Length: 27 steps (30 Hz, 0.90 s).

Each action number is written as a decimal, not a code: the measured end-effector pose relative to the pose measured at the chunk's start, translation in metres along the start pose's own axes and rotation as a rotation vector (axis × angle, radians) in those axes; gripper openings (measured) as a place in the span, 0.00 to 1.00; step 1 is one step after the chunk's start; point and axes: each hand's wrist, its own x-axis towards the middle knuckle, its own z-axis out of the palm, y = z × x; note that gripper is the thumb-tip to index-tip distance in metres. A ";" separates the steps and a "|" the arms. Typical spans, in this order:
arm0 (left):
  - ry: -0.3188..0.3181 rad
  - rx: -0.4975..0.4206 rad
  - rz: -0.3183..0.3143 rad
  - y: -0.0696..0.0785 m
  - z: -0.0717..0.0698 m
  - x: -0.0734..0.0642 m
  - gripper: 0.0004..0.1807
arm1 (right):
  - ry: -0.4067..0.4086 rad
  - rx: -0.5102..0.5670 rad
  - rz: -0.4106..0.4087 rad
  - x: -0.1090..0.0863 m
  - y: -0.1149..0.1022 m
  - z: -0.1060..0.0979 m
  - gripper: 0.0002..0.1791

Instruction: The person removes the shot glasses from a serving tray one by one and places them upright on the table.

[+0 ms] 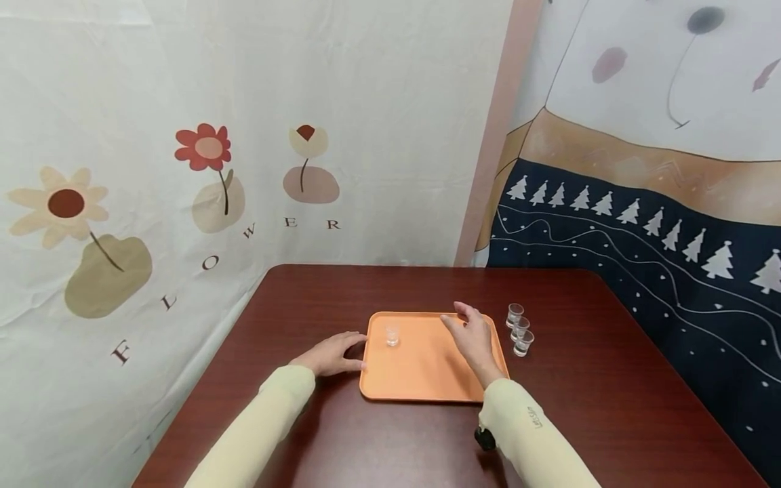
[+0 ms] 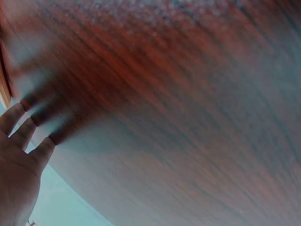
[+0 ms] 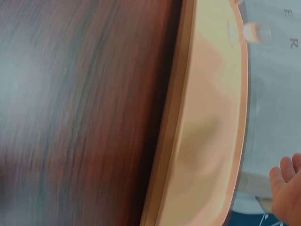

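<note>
An orange tray (image 1: 421,383) lies on the dark wood table, with one small clear glass (image 1: 392,336) standing near its left side. My left hand (image 1: 329,354) is at the tray's left edge, thumb and fingers spread apart, fingertips right at the rim. In the left wrist view, the fingers of the left hand (image 2: 23,155) reach over the table. My right hand (image 1: 474,339) hovers over the right part of the tray, holding nothing, its thumb and fingers apart. At the right border of the right wrist view, the right hand (image 3: 288,193) shows partly, with relaxed fingers.
To the right of the tray, three more small clear glasses (image 1: 520,329) stand in a close row on the table (image 1: 427,447). Behind the table's far edge hangs a pale flower-print cloth (image 1: 390,135), and a dark tree-print cloth (image 1: 610,237) hangs at the right.
</note>
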 end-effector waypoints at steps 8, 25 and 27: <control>-0.010 0.012 -0.002 0.003 -0.001 0.000 0.38 | -0.080 -0.012 0.022 -0.006 -0.004 0.029 0.29; -0.011 0.015 -0.029 0.003 -0.004 -0.001 0.39 | -0.229 0.009 0.024 -0.006 -0.006 0.085 0.29; -0.019 0.017 -0.035 0.003 -0.003 -0.001 0.40 | -0.235 0.001 0.025 -0.008 -0.006 0.089 0.29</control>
